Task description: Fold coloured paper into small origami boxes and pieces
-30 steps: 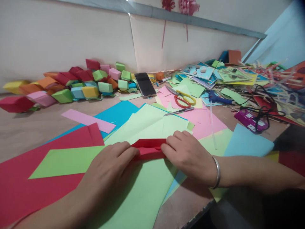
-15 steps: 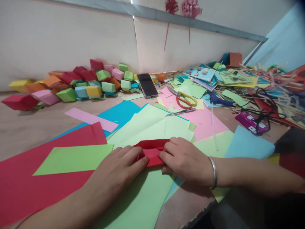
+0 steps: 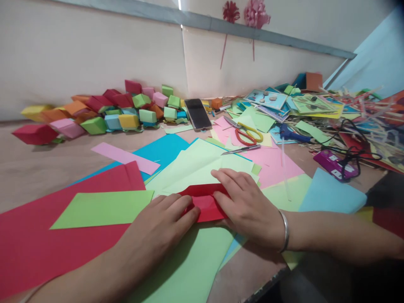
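Folded red paper (image 3: 206, 209) sits near the front edge of the desk (image 3: 38, 166), between the two hands and over pale green paper (image 3: 189, 256). Of the sheets around it, a large red sheet (image 3: 94, 248) spreads along the desk's left side, a green strip (image 3: 101, 208) across it.

The left hand (image 3: 168, 216) is mostly closed, fingers curled over the left end of the folded paper and holding it. The right hand (image 3: 248, 206) is partly open: its thumb lies on the right end, its index finger stretches up past the far flap, and I cannot tell whether the hidden fingers grip from below.

The folded piece should be very light, limp across flat spans but stiffer along its creases, dry rather than slippery, and easily crushed or creased wrongly. A light pinch at both ends, along the folds, would probably suit it best.

As for writing, the phone (image 3: 198, 114) by the desk's back edge shows a dark screen and no readable brand; the purple block (image 3: 336, 164) towards the right side bears white patches, too small to read.
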`<state>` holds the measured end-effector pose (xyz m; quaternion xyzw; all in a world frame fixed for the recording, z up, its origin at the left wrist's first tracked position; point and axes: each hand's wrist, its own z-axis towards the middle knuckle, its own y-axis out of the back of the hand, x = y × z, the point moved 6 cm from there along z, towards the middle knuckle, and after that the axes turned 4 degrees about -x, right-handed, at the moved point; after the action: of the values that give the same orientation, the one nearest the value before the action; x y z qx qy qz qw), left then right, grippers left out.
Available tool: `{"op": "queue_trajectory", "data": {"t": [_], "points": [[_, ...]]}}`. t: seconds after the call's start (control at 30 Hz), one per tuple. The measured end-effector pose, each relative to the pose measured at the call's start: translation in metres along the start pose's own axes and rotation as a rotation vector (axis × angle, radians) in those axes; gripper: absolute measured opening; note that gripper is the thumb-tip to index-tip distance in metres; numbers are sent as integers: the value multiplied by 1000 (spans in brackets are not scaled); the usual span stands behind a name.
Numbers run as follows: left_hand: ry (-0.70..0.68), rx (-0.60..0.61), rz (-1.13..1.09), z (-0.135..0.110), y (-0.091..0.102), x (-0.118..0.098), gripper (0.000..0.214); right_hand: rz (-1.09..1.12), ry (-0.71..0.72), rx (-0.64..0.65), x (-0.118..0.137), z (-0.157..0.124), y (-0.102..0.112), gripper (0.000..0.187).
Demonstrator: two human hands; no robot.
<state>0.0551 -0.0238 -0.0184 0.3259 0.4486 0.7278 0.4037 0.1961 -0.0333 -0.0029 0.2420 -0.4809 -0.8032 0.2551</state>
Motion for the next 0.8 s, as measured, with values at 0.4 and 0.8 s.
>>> {"op": "queue_trajectory", "data": {"t": [0.4, 0.8], "points": [[311, -460, -218, -9, 45, 12, 26, 296, -95, -194, -30, 8, 7, 24], [1058, -348, -1509, -3, 3, 26, 56, 455, 8, -170, 20, 51, 13, 45]]}}
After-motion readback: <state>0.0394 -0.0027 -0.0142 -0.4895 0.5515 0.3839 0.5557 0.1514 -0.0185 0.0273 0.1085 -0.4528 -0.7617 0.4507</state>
